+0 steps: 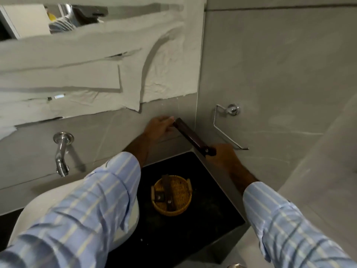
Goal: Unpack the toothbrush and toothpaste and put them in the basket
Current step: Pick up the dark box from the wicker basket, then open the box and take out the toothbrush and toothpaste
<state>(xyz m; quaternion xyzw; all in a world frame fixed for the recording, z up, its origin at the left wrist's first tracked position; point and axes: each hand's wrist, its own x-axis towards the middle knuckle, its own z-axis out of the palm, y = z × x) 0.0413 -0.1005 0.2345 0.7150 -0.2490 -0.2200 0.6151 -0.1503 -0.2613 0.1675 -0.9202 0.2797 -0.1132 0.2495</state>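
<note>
A long dark brown box (192, 137) is held up in the air in front of the grey wall, tilted from upper left to lower right. My left hand (158, 127) pinches its upper end, and my right hand (224, 155) grips its lower end. Below them, a round yellow wicker basket (183, 206) stands on the black counter (202, 229). Inside the basket lie a long dark box (167, 188) and a small dark square packet (159, 196). What is in the held box cannot be seen.
A white basin (48, 206) sits at the left under a chrome wall tap (62, 153). A chrome holder (226, 120) sticks out of the right wall close to my right hand. Paper covers the mirror (87, 64) above.
</note>
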